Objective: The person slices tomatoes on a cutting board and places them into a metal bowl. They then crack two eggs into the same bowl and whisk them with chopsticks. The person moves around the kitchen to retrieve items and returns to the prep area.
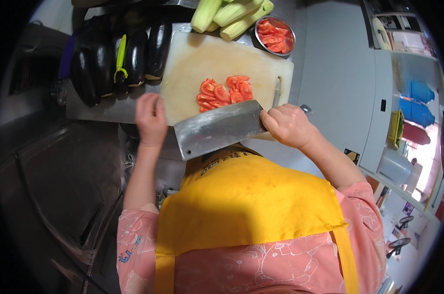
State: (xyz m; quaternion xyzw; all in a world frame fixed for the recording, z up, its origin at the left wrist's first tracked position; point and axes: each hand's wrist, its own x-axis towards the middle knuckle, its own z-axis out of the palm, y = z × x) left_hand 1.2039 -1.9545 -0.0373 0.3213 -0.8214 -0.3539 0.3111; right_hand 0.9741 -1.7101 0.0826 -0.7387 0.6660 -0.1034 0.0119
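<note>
My right hand (pixel 288 125) grips the handle of a broad metal cleaver (pixel 220 128). The blade spans the near part of a white cutting board (pixel 192 58), its far edge close to a pile of cut tomato pieces (pixel 222 93). My left hand (pixel 151 119) is at the board's left near edge with nothing seen in it; its fingers are slightly blurred and partly apart. A small knife (pixel 277 92) lies at the board's right side, near the handle slot. Beyond the far right corner stands a metal bowl (pixel 258 35) holding tomato wedges (pixel 275 36).
Several dark eggplants (pixel 135 55) lie left of the board, with a green peeler (pixel 121 55) on them. Several pale green peeled gourds (pixel 240 14) lie behind the board. A grey flat surface (pixel 335 84) extends at the right. Shelves with containers stand farther right.
</note>
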